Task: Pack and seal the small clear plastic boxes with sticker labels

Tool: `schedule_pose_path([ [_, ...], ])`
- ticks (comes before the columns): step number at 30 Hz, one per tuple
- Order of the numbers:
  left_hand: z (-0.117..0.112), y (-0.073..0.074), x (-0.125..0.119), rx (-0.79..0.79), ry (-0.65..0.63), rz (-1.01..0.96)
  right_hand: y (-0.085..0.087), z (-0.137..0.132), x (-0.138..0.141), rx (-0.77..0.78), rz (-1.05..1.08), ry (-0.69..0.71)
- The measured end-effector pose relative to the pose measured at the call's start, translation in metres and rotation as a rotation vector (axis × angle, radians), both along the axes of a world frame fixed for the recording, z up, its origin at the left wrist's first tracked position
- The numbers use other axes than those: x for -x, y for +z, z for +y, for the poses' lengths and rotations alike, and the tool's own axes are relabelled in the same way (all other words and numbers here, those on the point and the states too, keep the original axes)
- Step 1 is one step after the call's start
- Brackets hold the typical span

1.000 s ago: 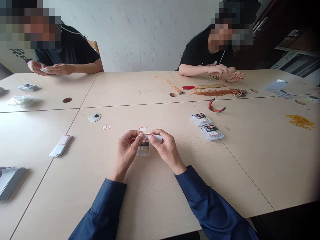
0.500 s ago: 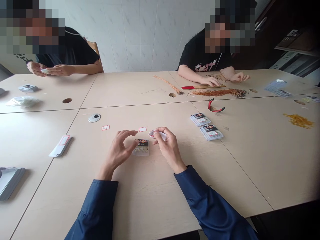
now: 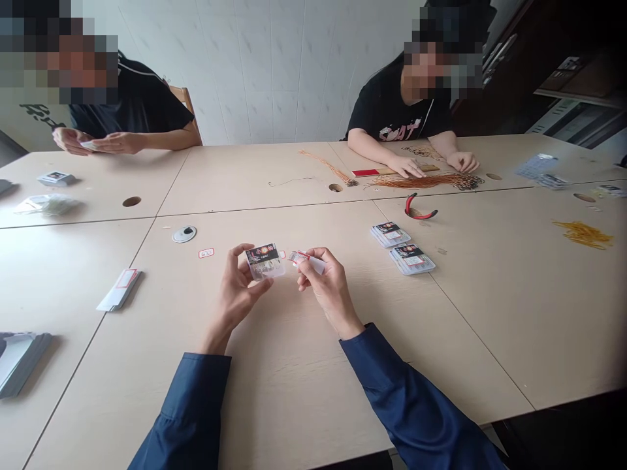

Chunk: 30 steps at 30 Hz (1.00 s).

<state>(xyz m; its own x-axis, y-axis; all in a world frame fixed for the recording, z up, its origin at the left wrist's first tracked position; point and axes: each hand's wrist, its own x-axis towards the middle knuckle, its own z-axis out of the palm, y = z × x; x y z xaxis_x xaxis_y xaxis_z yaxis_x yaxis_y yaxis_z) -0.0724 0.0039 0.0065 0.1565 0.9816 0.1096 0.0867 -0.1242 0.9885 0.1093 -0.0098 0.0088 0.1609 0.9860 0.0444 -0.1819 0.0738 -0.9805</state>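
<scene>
A small clear plastic box [image 3: 266, 262] with a black printed card on its upper part is gripped between the thumb and fingers of my left hand [image 3: 236, 292], tilted and raised off the table. My right hand [image 3: 326, 282] pinches a white paper slip with a red-edged label [image 3: 300, 258], just to the right of the box. Partly hidden behind the box, another red-bordered label [image 3: 282, 254] lies on the table. A separate label [image 3: 206, 252] with handwriting sits farther left.
Stacked boxes [image 3: 412, 258] stand to the right, near red-handled pliers [image 3: 421, 210]. White slips [image 3: 120, 289] lie at left beside a larger stack [image 3: 22, 362]. Two co-workers sit opposite; one has a hand [image 3: 409, 166] by brown cords [image 3: 431, 181]. Yellow strips [image 3: 582, 234] lie far right.
My left hand has closed on the plastic box and lifted it from the table. My right hand still holds the slip. One co-worker's hands have shifted toward the cords.
</scene>
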Motion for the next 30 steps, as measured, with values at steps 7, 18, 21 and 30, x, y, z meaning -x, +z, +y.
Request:
schedule_pose_path([
  [7,-0.003,0.003,-0.018,0.161,0.012,-0.359,0.000,0.001,0.001,-0.038,-0.022,0.009],
  [18,-0.001,-0.001,-0.025,0.213,0.059,-0.398,0.001,-0.002,0.003,-0.063,-0.078,0.014],
  [21,-0.003,-0.002,-0.025,0.222,0.036,-0.401,0.000,-0.003,0.003,-0.089,-0.158,-0.006],
  [30,-0.002,-0.010,-0.022,0.235,-0.072,-0.418,-0.001,-0.006,0.004,-0.097,-0.441,-0.046],
])
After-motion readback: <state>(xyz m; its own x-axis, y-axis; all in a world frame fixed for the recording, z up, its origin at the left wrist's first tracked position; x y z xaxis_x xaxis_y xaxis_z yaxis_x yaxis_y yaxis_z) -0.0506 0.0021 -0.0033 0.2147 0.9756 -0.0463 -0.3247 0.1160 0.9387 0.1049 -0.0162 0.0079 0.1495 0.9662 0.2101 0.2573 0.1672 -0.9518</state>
